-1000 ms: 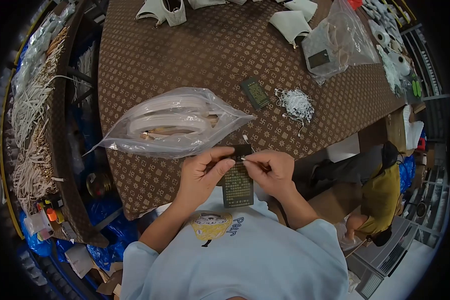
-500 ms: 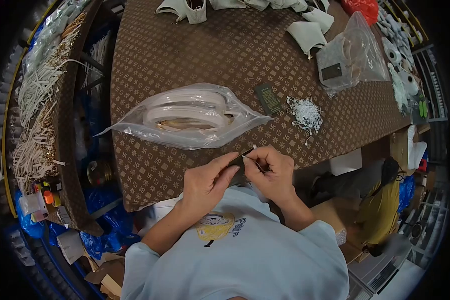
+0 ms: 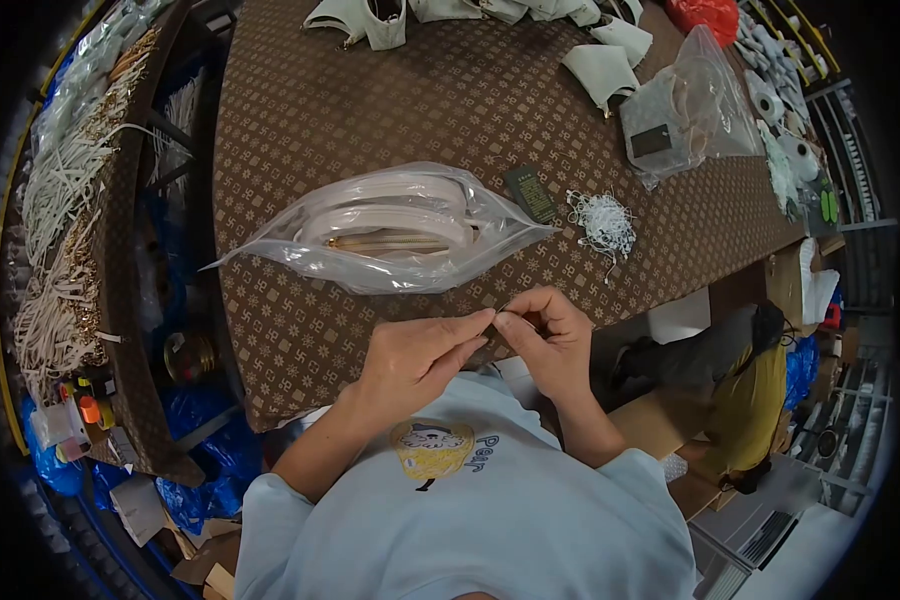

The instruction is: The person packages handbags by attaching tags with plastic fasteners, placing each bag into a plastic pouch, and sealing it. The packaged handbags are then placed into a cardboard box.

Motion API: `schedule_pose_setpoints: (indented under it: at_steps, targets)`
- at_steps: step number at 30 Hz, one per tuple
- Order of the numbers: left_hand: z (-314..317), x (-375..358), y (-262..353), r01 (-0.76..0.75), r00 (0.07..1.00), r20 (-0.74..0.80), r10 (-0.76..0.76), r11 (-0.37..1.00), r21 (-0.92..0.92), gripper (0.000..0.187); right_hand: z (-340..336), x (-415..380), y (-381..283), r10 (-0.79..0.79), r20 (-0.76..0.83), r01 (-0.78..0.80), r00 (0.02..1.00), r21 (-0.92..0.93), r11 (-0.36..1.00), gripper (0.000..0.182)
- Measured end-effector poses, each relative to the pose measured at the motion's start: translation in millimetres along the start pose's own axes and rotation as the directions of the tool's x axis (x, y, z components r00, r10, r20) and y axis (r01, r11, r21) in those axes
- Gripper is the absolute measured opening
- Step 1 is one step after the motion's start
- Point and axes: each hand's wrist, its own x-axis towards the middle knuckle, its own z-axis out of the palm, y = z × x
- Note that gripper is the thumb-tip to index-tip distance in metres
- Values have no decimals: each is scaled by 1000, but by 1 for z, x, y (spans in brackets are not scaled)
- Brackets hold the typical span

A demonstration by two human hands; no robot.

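Observation:
My left hand [image 3: 410, 362] and my right hand [image 3: 552, 338] meet at the fingertips over the table's near edge, both pinched. Whatever they hold between them is too small to make out. Just beyond lies a clear plastic bag [image 3: 320, 268] with pale straps [image 3: 400, 188] and gold-coloured metal parts inside. To its right are a dark green printed tag stack [image 3: 531, 194] and a tangled heap of white strings [image 3: 602, 223].
Pale leather pieces [image 3: 602, 72] lie along the table's far side. A clear bag with a dark tag [image 3: 688, 110] and a red bag [image 3: 705, 18] are at the right. Bundled straps [image 3: 65, 215] hang at the left. Another person in yellow [image 3: 740, 425] is at the right.
My fingertips have come together, and the dark card seen between them before is now hidden. The view has shifted slightly.

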Motion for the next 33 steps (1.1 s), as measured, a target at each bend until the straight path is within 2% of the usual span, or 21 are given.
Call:
schedule_pose_setpoints:
  at_steps: [4, 6, 7, 8, 10, 11, 12, 16, 17, 18, 19, 21, 22, 23, 24, 25, 27, 28, 30, 31, 33]
  targets:
    - [-7, -3, 1, 147, 982, 143, -124, 976, -162, 34, -4, -3, -3, 41, -14, -42, 999, -97, 994, 14]
    - [-11, -2, -1, 194, 967, 203, -151, 958, -211, 34, -10, -6, -1, 214, 159, -238, 964, 150, 960, 16]
    - [-13, -1, -5, 387, 914, 295, -279, 818, -426, 34, -12, -6, -2, 216, 160, -240, 963, 150, 959, 16]
    - [-15, 0, -8, 550, 835, 410, -367, 594, -587, 33, -13, -6, -3, 250, 207, -289, 946, 189, 938, 17]
    - [-11, 5, -9, 596, 803, 435, -408, 552, -583, 32, -13, -4, -2, 277, 260, -337, 925, 225, 914, 18]
    - [-6, 5, -14, 409, 907, 319, -277, 761, -504, 30, -14, -3, 0, 263, 310, -352, 913, 276, 895, 18]
    - [-2, 5, -16, 190, 969, 223, -110, 905, -381, 29, -14, -3, 3, 248, 360, -370, 900, 324, 871, 19]
    - [0, 9, -10, 74, 989, 138, -47, 977, -198, 24, -18, -3, 20, 239, 402, -396, 884, 371, 840, 22]
    - [2, 8, -11, 28, 997, 78, -24, 998, -58, 23, -17, -3, 23, 148, 286, -177, 947, 79, 981, 25]
    - [2, 6, -10, -9, 1000, 22, 7, 996, 87, 21, -14, -1, 21, 9, 205, 42, 979, -244, 969, 28]
    - [0, 6, -8, -9, 1000, 14, 7, 996, 94, 21, -14, 3, 14, 5, 215, 49, 977, -243, 969, 28]
    - [-5, 6, -3, -76, 996, -23, 84, 969, 234, 20, -12, 12, -11, -339, 225, 407, 913, -509, 758, 28]
    - [-4, 5, -1, -74, 996, -30, 83, 968, 238, 20, -8, 11, -8, -341, 233, 413, 911, -506, 757, 28]
    - [-1, 4, 0, -117, 990, -47, 131, 964, 237, 22, -3, 9, -3, -271, 257, 335, 928, -250, 908, 24]
    - [0, 4, 0, -160, 982, -63, 180, 958, 237, 23, 0, 7, 3, -207, 299, 211, 931, 21, 977, 20]
    - [-1, 3, 0, -160, 981, -69, 181, 957, 241, 23, 1, 4, 8, -210, 305, 214, 929, 21, 977, 20]
    - [-4, 4, -1, -140, 981, -93, 170, 954, 266, 24, 2, 2, 14, -39, 316, -59, 948, 295, 954, 11]
    - [-8, 7, 1, -138, 980, -101, 170, 954, 267, 24, 3, 4, 10, -39, 323, -60, 945, 291, 955, 11]
    - [-20, 24, 6, -362, 877, -95, 471, 778, 514, 19, 7, 12, -6, -349, 228, 329, 909, 125, 936, 6]
    - [-25, 31, 6, -360, 875, -102, 473, 779, 513, 19, 11, 17, -16, -350, 233, 330, 908, 119, 936, 6]
    - [-30, 40, 8, -288, 914, -42, 402, 721, 631, 19, 19, 28, -32, -406, 7, 397, 914, 203, 895, 5]
